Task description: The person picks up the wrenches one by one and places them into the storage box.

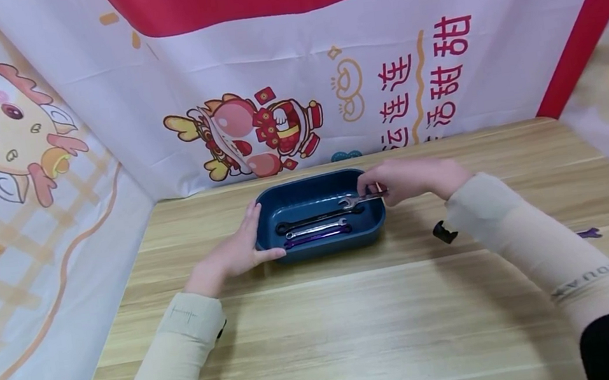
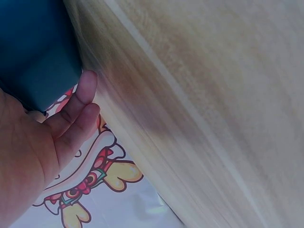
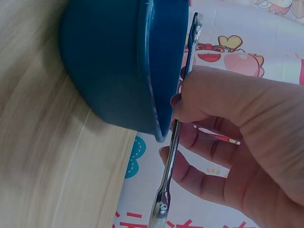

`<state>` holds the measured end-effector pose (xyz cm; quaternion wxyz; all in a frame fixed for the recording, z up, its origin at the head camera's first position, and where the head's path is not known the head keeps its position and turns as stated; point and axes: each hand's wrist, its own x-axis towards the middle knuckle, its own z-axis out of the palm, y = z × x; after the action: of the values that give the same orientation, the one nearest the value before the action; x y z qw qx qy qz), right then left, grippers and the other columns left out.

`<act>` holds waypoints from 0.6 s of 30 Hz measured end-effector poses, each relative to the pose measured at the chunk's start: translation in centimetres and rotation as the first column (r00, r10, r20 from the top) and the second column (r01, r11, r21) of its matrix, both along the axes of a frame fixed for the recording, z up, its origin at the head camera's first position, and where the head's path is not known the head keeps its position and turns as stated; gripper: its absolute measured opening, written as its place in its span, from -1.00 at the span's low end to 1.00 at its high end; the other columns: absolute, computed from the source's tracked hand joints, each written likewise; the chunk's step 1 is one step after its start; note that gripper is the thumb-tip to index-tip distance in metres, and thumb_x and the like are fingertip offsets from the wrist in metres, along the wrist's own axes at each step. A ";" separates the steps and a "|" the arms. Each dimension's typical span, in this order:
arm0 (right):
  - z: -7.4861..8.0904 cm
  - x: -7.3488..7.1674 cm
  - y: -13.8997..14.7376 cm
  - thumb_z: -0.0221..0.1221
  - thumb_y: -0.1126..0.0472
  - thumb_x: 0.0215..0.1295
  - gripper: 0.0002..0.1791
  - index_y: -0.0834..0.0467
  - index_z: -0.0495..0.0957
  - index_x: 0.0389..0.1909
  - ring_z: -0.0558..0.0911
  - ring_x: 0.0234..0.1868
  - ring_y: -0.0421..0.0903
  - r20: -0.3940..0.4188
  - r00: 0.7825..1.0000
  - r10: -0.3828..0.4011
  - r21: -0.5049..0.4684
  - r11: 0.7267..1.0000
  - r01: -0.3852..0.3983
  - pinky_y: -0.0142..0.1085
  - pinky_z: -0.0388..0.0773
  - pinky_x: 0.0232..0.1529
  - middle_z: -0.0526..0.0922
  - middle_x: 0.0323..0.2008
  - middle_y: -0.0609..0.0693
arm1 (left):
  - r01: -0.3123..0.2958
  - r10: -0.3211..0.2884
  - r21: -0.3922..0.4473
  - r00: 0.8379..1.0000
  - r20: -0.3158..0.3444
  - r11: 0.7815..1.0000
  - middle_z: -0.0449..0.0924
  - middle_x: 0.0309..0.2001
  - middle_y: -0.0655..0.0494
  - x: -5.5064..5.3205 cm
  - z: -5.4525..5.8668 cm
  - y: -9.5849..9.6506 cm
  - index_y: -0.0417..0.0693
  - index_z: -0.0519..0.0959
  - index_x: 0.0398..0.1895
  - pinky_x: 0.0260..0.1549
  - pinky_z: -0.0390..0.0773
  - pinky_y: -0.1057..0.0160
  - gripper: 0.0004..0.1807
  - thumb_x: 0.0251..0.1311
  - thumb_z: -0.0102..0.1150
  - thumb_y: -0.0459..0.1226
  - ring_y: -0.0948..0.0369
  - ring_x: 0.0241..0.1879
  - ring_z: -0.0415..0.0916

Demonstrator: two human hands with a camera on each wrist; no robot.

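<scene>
Over the right end of a dark blue box (image 1: 335, 249), my right hand (image 1: 410, 179) pinches a silver wrench (image 1: 351, 202) by its shank. In the right wrist view, the wrench (image 3: 172, 156) passes across the fingers just beside the box rim. My left hand (image 1: 237, 250) rests against the box's left end with fingers extended, its thumb by the front rim. In the left wrist view, two fingers lie near the box's dark wall (image 2: 47, 71). Inside the box are a black wrench (image 1: 314, 220), a smaller silver wrench (image 1: 315, 229) and a purple wrench (image 1: 318, 236).
Another purple wrench (image 1: 590, 233) lies on the wooden table (image 1: 324, 341), partly hidden by the right sleeve (image 1: 519, 239). A small black piece (image 1: 445, 232) shows beside that sleeve. A printed cloth (image 1: 275, 52) hangs behind the table.
</scene>
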<state>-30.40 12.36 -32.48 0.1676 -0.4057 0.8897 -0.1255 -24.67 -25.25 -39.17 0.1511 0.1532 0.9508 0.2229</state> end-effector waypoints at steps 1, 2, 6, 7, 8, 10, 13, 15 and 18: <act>0.0 0.0 -0.2 0.25 0.53 0.16 -0.51 0.07 0.61 0.09 0.53 -0.16 -0.05 0.001 1.000 0.000 0.003 1.000 0.000 -0.17 0.56 -0.13 0.59 -0.18 0.01 | 0.001 -0.001 -0.001 1.000 -0.001 1.000 -0.56 0.66 0.03 0.0 0.0 0.0 0.03 -0.44 0.67 0.41 0.16 -0.23 0.32 0.22 0.28 0.29 -0.14 0.59 -0.14; 0.0 0.0 -0.3 0.25 0.53 0.16 -0.51 0.06 0.61 0.09 0.52 -0.17 -0.05 0.002 1.000 -0.001 0.007 1.000 0.001 -0.18 0.55 -0.14 0.58 -0.20 0.00 | 0.002 -0.002 -0.003 1.000 -0.002 1.000 -0.56 0.66 0.03 0.0 0.0 0.0 0.03 -0.44 0.67 0.41 0.16 -0.23 0.32 0.22 0.28 0.29 -0.15 0.59 -0.14; 0.2 0.0 -0.9 0.22 0.53 0.17 -0.50 0.05 0.60 0.09 0.49 -0.22 -0.07 0.010 1.000 -0.002 0.011 1.000 0.002 -0.21 0.48 -0.20 0.52 -0.26 -0.01 | 0.000 0.000 -0.002 1.000 -0.006 1.000 -0.54 0.66 0.01 0.0 0.0 -0.1 0.03 -0.44 0.67 0.41 0.17 -0.23 0.32 0.22 0.29 0.28 -0.15 0.58 -0.13; 0.3 0.1 -1.0 0.21 0.53 0.18 -0.50 0.05 0.60 0.09 0.48 -0.23 -0.07 0.013 1.000 -0.002 0.011 1.000 0.002 -0.21 0.47 -0.21 0.51 -0.27 -0.01 | 0.000 0.000 0.000 1.000 -0.007 1.000 -0.54 0.66 0.01 0.1 0.0 -0.1 0.03 -0.44 0.67 0.41 0.17 -0.24 0.32 0.22 0.29 0.28 -0.15 0.58 -0.13; 0.3 0.1 -1.2 0.21 0.53 0.18 -0.50 0.06 0.60 0.09 0.48 -0.23 -0.07 0.013 1.000 -0.001 0.010 1.000 0.001 -0.21 0.46 -0.22 0.50 -0.27 -0.01 | -0.001 0.001 0.000 1.000 -0.008 1.000 -0.54 0.66 0.01 0.1 0.0 -0.1 0.03 -0.44 0.67 0.41 0.17 -0.24 0.32 0.22 0.29 0.28 -0.15 0.58 -0.13; 0.3 0.1 -1.5 0.19 0.54 0.18 -0.50 0.07 0.60 0.10 0.48 -0.24 -0.07 0.015 1.000 0.003 0.006 1.000 -0.003 -0.21 0.45 -0.23 0.50 -0.28 0.00 | -0.002 0.002 -0.004 1.000 -0.009 1.000 -0.54 0.66 0.02 0.1 0.0 -0.1 0.03 -0.44 0.67 0.41 0.17 -0.23 0.32 0.21 0.29 0.29 -0.15 0.58 -0.13; 0.3 0.0 -1.9 0.19 0.54 0.19 -0.51 0.07 0.60 0.10 0.48 -0.23 -0.07 0.015 1.000 0.011 0.004 1.000 -0.011 -0.22 0.46 -0.22 0.50 -0.26 0.01 | -0.001 0.001 -0.008 1.000 -0.006 1.000 -0.56 0.66 0.05 0.1 0.1 0.0 0.04 -0.44 0.67 0.41 0.16 -0.22 0.32 0.21 0.28 0.30 -0.14 0.59 -0.15; 0.3 0.0 -2.2 0.18 0.54 0.20 -0.51 0.06 0.60 0.10 0.48 -0.22 -0.07 0.014 1.000 0.018 0.003 1.000 -0.018 -0.22 0.45 -0.22 0.50 -0.26 0.01 | -0.002 0.002 -0.010 1.000 -0.004 1.000 -0.57 0.66 0.06 0.2 0.1 0.0 0.04 -0.44 0.67 0.41 0.16 -0.22 0.32 0.21 0.27 0.30 -0.14 0.59 -0.15; 0.3 -0.1 -2.6 0.19 0.54 0.22 -0.51 0.06 0.59 0.12 0.48 -0.20 -0.06 0.017 1.000 0.021 0.003 1.000 -0.021 -0.22 0.46 -0.22 0.50 -0.24 0.01 | -0.005 0.005 -0.006 1.000 0.000 1.000 -0.57 0.66 0.07 0.2 0.1 0.0 0.05 -0.44 0.67 0.42 0.16 -0.22 0.32 0.22 0.27 0.30 -0.13 0.59 -0.16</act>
<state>-30.52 9.73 -32.14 0.1771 -0.4135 0.8842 -0.1257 -24.43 -25.22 -39.08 0.1510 0.1505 0.9518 0.2203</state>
